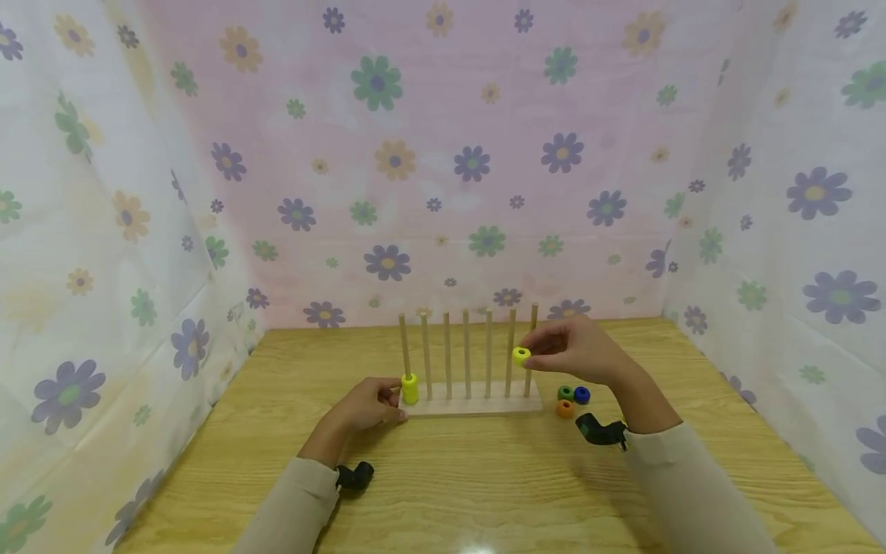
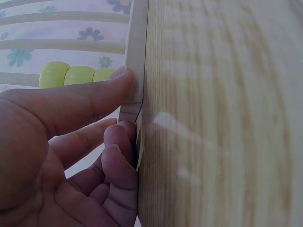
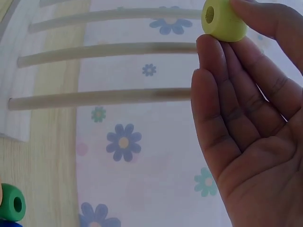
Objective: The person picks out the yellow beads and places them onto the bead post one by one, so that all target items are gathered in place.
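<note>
A wooden peg rack [image 1: 471, 402] with several upright rods stands on the table. Yellow beads [image 1: 410, 389] are stacked on its leftmost rod; three of them show side by side in the left wrist view. My left hand [image 1: 368, 404] grips the left end of the rack's base, the thumb [image 2: 106, 92] along its front and the other fingers curled at the end. Between thumb and fingertips, my right hand [image 1: 574, 352] pinches another yellow bead [image 3: 223, 21], its hole showing. That bead is held up in front of the rods near the rack's right end, off any rod.
Right of the rack lie a green bead [image 1: 565, 393], a blue bead [image 1: 582, 395] and an orange bead [image 1: 565, 408], close together on the wood-grain table [image 1: 443, 477]. Flowered cloth [image 1: 443, 208] hangs behind and along both sides. Each wrist carries a black camera [image 1: 599, 429].
</note>
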A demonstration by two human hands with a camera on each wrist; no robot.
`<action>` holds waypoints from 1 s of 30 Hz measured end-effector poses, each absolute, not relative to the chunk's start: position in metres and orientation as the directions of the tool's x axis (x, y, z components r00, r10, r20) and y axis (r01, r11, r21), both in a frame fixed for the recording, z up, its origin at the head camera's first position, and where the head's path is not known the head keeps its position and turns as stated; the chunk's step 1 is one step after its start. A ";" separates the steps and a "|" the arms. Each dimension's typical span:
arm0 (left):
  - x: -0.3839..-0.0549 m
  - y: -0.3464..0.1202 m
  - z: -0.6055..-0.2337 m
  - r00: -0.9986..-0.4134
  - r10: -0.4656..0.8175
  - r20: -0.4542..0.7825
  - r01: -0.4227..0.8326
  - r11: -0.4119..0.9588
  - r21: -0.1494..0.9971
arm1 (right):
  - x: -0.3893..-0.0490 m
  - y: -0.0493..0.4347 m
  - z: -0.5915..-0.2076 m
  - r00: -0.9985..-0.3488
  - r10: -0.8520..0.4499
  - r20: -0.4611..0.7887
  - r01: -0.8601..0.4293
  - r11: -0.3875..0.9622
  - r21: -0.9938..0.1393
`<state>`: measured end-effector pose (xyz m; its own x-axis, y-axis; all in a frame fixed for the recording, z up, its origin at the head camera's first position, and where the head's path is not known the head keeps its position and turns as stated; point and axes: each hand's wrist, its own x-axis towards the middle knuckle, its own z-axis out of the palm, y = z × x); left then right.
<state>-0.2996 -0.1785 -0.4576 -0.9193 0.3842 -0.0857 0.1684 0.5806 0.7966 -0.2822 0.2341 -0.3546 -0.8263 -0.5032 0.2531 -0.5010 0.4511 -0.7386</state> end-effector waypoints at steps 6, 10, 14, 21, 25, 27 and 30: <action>-0.301 -0.178 -0.459 -0.916 0.391 -0.088 0.164 0.567 0.807 | -0.283 0.225 -0.348 -0.821 -0.513 0.249 -0.497 0.432 -0.753; -0.300 -0.178 -0.458 -0.918 0.388 -0.081 0.167 0.563 0.809 | -0.284 0.219 -0.345 -0.830 -0.500 0.249 -0.489 0.433 -0.757; -0.299 -0.179 -0.458 -0.920 0.383 -0.082 0.162 0.562 0.811 | -0.285 0.212 -0.343 -0.831 -0.491 0.262 -0.501 0.456 -0.735; -0.298 -0.180 -0.459 -0.923 0.375 -0.089 0.149 0.561 0.814 | -0.285 0.200 -0.336 -0.821 -0.504 0.268 -0.513 0.447 -0.732; -0.300 -0.180 -0.460 -0.922 0.378 -0.085 0.153 0.559 0.815 | -0.286 0.195 -0.334 -0.822 -0.505 0.261 -0.508 0.444 -0.738; -0.301 -0.180 -0.461 -0.922 0.379 -0.084 0.156 0.560 0.813 | -0.285 0.192 -0.333 -0.822 -0.506 0.260 -0.506 0.440 -0.741; -0.302 -0.180 -0.461 -0.920 0.383 -0.083 0.160 0.562 0.812 | -0.284 0.189 -0.331 -0.824 -0.501 0.263 -0.504 0.437 -0.745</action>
